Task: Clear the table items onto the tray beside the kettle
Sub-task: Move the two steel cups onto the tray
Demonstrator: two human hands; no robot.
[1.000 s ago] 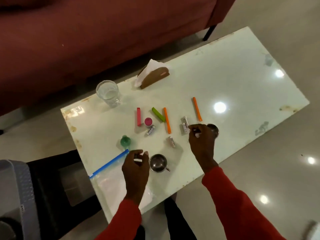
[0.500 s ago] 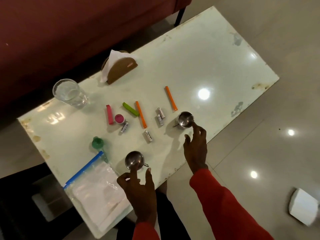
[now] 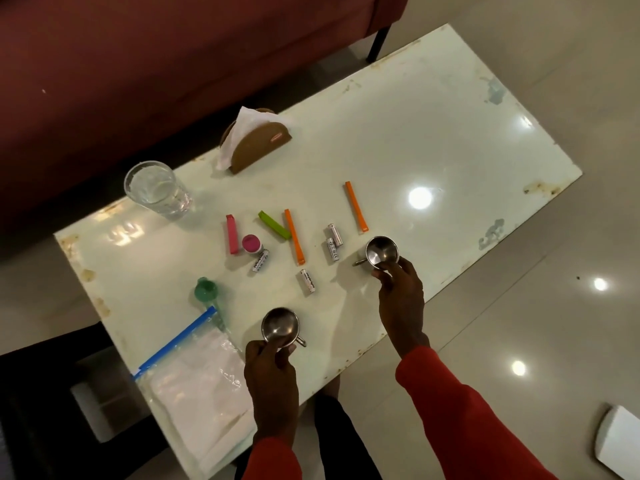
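- Head view, looking down on a pale glossy table (image 3: 433,140); person stands at its near long edge, both sleeves red.
- Left hand (image 3: 272,368): forearm reaches up from the bottom of the frame, back of hand upward, fingers (image 3: 284,349) curled round the near side of a small steel cup (image 3: 280,326). Cup mouth faces up, handle points right. Grip closed on it.
- Right hand (image 3: 401,299): arm comes in diagonally from the lower right, wrist over the table edge, fingertips (image 3: 384,270) pinching the near rim of a second steel cup (image 3: 381,251), which tilts toward the camera. Grip closed on it.
- Whether either cup is touching the table: cannot tell.
- Between the cups: four batteries (image 3: 307,280), two orange sticks (image 3: 294,236), a green clip (image 3: 274,224), a pink stick (image 3: 231,234).
- Near-left corner: zip bag (image 3: 197,375). Far side: water glass (image 3: 156,188), napkin holder (image 3: 258,145).
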